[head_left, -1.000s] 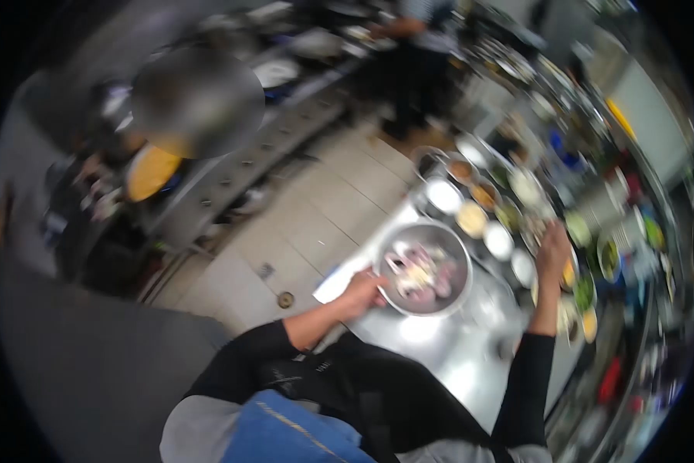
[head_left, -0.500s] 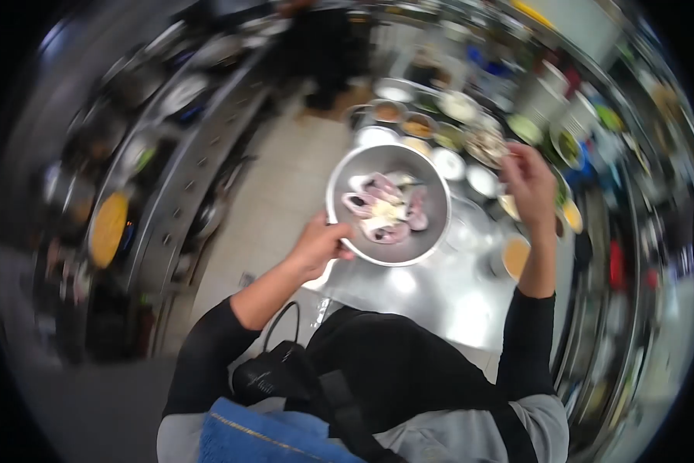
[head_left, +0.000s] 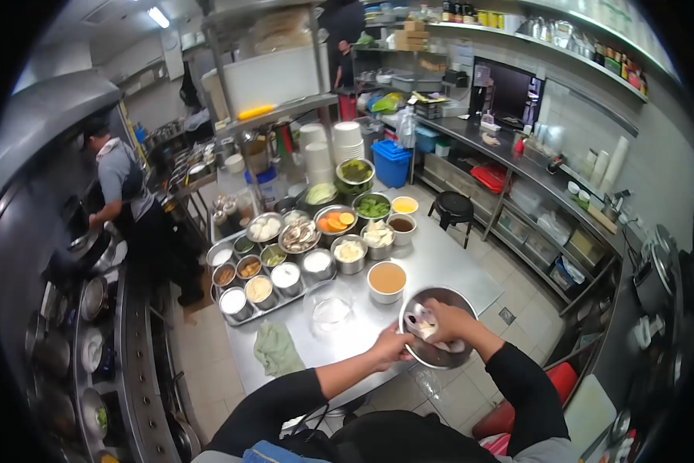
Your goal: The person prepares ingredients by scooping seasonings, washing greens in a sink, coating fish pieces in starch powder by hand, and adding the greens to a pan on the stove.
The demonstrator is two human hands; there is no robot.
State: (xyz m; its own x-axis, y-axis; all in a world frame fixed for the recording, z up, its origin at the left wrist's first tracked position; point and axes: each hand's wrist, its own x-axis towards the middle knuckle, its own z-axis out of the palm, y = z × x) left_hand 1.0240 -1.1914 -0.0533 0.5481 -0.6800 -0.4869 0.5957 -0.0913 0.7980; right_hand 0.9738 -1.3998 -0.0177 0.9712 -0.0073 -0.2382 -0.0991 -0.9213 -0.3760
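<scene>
My left hand (head_left: pixel 392 346) grips the left rim of a steel mixing bowl (head_left: pixel 453 298), held tilted near the right front corner of the metal table. Inside lie pale pink fish pieces (head_left: pixel 416 321) with dark spots. My right hand (head_left: pixel 446 322) reaches into the bowl with its fingers curled around some of the fish; its fingertips are partly hidden. Just beyond the bowl stands a white tub of light brown liquid (head_left: pixel 387 279). A clear plastic container (head_left: pixel 329 307) is left of it.
Several steel pots of ingredients crowd a tray (head_left: pixel 281 297) on the table. A green cloth (head_left: pixel 277 349) lies at the left front. A co-worker (head_left: pixel 127 189) stands at the stove on the left. On the right are a black stool (head_left: pixel 451 207) and a long counter (head_left: pixel 517 166).
The view has swung up and to the right. My right hand has moved from beside the ingredient pots into the bowl, onto the fish. My left hand still holds the bowl, now tilted.
</scene>
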